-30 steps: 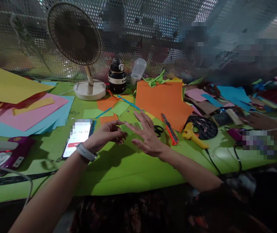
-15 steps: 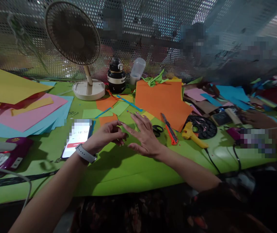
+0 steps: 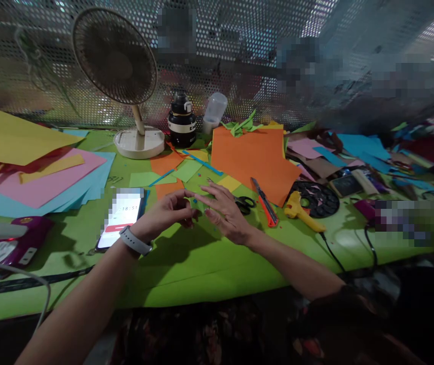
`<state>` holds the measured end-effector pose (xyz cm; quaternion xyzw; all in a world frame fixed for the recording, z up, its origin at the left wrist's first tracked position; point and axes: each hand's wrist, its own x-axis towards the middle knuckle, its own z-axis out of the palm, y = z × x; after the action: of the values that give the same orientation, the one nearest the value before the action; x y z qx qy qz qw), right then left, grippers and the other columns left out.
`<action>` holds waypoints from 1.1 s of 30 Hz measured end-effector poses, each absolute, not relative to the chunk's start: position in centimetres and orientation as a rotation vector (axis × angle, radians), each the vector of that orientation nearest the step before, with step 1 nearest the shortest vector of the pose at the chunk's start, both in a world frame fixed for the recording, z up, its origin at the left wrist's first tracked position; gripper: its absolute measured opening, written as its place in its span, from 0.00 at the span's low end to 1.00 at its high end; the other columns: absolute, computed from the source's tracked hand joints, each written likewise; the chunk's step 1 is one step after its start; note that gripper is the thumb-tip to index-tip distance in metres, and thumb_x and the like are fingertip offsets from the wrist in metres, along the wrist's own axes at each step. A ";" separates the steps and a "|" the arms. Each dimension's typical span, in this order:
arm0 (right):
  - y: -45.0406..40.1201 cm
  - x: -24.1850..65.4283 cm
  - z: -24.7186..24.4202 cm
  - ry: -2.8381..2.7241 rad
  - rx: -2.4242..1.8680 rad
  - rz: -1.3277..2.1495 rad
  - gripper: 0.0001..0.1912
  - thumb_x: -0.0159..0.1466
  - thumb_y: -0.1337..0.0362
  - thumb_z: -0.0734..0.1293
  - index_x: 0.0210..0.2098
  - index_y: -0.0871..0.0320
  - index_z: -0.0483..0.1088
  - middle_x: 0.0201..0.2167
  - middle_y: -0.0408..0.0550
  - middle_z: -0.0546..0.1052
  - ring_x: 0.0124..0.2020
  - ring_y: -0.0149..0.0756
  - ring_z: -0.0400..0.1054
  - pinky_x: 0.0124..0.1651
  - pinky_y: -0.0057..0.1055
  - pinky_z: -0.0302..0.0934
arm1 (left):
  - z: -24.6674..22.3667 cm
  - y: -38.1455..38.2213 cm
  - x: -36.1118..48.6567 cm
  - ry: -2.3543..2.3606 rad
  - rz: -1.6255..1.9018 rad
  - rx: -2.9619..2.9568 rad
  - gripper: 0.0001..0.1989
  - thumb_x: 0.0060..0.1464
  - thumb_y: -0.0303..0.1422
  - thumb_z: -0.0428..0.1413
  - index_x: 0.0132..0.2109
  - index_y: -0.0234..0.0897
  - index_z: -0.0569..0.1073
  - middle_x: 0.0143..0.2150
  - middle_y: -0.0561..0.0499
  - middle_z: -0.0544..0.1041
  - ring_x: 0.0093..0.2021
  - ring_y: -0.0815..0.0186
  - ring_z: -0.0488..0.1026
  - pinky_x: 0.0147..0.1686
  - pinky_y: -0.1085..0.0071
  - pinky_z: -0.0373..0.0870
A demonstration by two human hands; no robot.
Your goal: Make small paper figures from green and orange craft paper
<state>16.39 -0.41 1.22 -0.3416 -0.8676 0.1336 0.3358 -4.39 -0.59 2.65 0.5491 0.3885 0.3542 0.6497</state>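
Observation:
Above the green table (image 3: 186, 276), my left hand (image 3: 169, 213), with a pale watch strap (image 3: 135, 241) at its wrist, has curled fingers. Its index finger reaches to the fingertips of my right hand (image 3: 228, 215). Whatever the left fingers may hold is hidden or too small to make out. My right hand is open, palm down, its fingers stretched out and apart. Close by it lie black-handled scissors (image 3: 245, 205) and a red box cutter (image 3: 270, 213). A phone (image 3: 121, 218) showing a timer lies beside my left wrist.
A fan (image 3: 140, 144), a black bottle (image 3: 182, 124) and an orange sheet (image 3: 250, 157) are at the back. Coloured paper (image 3: 42, 177) and a purple power strip (image 3: 30, 238) lie left. A yellow glue gun (image 3: 304, 213) with a cord and a black round tray (image 3: 321, 199) are right.
My right hand has shifted slightly, its fingers lower and closer together. My left hand is nearly unmoved. At far right, another person's hand has drawn back toward the edge.

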 end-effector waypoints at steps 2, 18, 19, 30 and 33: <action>-0.4 16.3 1.4 -2.180 -0.912 0.316 0.24 0.71 0.50 0.54 0.62 0.48 0.63 0.60 0.47 0.69 0.65 0.41 0.54 0.66 0.48 0.48 | 2.7 -0.6 -4.4 0.881 0.805 1.256 0.20 0.48 0.33 0.64 0.47 0.36 0.67 0.26 0.56 0.75 0.25 0.68 0.76 0.26 0.73 0.73; 0.1 17.0 1.6 -2.111 -0.971 0.302 0.19 0.69 0.59 0.62 0.58 0.52 0.67 0.37 0.46 0.77 0.43 0.38 0.69 0.63 0.48 0.49 | 2.1 -0.5 -4.1 1.076 0.799 1.679 0.15 0.58 0.45 0.55 0.35 0.36 0.71 0.20 0.56 0.68 0.19 0.72 0.66 0.20 0.76 0.63; 0.1 17.0 1.5 -2.111 -0.960 0.305 0.19 0.69 0.59 0.62 0.59 0.52 0.67 0.37 0.46 0.77 0.43 0.38 0.68 0.63 0.48 0.49 | 2.0 -0.5 -4.2 1.096 0.798 1.746 0.15 0.59 0.44 0.54 0.35 0.36 0.71 0.20 0.56 0.67 0.19 0.72 0.66 0.19 0.77 0.62; 0.2 17.1 1.8 -2.015 -0.964 0.607 0.23 0.66 0.61 0.66 0.60 0.54 0.65 0.36 0.47 0.76 0.44 0.39 0.68 0.59 0.50 0.56 | 2.1 -0.6 -4.8 1.054 0.770 1.689 0.19 0.62 0.48 0.49 0.37 0.35 0.70 0.19 0.56 0.69 0.16 0.73 0.65 0.17 0.78 0.63; 0.4 17.5 2.0 -1.961 -1.002 0.734 0.24 0.65 0.59 0.66 0.60 0.55 0.65 0.37 0.48 0.76 0.44 0.39 0.68 0.58 0.50 0.58 | 2.4 -0.4 -5.1 0.974 0.804 1.599 0.22 0.63 0.50 0.45 0.47 0.35 0.68 0.22 0.54 0.73 0.17 0.71 0.68 0.18 0.77 0.66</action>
<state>17.52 0.44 1.99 -0.3958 -0.7747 0.2899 0.3989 -5.09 -0.44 2.36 0.6681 0.4071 0.3360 0.5244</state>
